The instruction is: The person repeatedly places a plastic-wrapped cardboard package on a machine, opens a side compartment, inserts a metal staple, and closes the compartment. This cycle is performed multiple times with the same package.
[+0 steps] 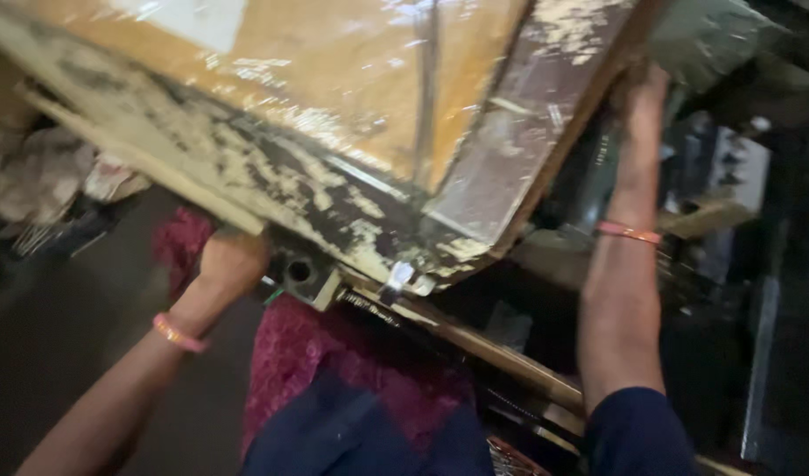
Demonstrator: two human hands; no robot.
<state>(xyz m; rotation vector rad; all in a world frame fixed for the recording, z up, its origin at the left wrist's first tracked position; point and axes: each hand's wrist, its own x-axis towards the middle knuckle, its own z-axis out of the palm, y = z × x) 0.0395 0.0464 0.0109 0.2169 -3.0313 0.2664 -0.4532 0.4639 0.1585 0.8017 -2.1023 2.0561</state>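
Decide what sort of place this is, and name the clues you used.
Probably a cluttered workshop or store room: both hands grip a big worn wooden frame with flaking paint, loose wooden battens lie below, and heaped clutter fills the dim edges.

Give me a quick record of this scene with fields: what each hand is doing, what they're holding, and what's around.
Left hand: left hand grips the lower edge of the board
Right hand: right hand reaches up to the board's far edge
Board: large, tilted, glossy orange face, worn pale frame
Wrists: orange band on the left, another on the right
Below: pink cloth
View: blurred, dim
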